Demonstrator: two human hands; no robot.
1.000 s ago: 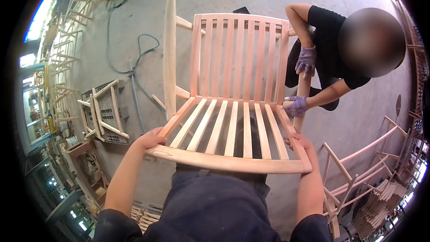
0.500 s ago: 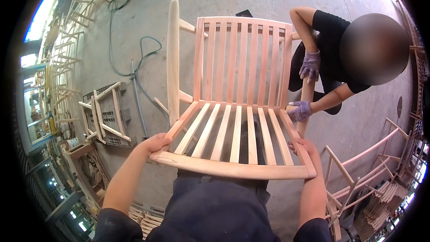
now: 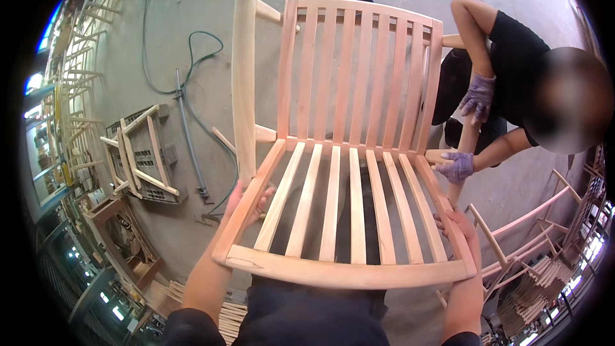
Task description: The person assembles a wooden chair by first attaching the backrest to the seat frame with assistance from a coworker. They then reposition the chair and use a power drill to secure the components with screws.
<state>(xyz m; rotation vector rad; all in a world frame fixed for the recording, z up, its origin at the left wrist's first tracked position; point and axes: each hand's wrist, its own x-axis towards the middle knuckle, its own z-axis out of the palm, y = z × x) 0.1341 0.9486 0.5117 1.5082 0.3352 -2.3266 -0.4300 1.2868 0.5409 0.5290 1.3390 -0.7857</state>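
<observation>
A bare wooden chair with a slatted seat and a slatted back [image 3: 346, 272] fills the middle of the head view, its front rail nearest me. My left hand [image 3: 248, 202] curls under and around the left seat rail, just below the pale left armrest [image 3: 244, 77]. On the other side my right hand [image 3: 457, 225] grips the right seat rail, with part of the palm hidden beneath it. A co-worker in purple gloves has one hand [image 3: 478, 97] on the right armrest [image 3: 469, 138] and the other hand [image 3: 456, 168] at the joint beside the seat's rear corner.
On the floor to the left lie a small wooden frame on a dark crate [image 3: 168, 154], a metal bar clamp [image 3: 186, 131] and a green hose [image 3: 146, 57]. A wooden box [image 3: 118, 218] stands nearer me. More chair frames [image 3: 506, 253] and stacked wooden parts [image 3: 535, 298] stand at the right.
My left hand has slid back along the left rail from the front corner. The chair's front looks nearer and lower in view. The co-worker's hands keep their places on the right armrest.
</observation>
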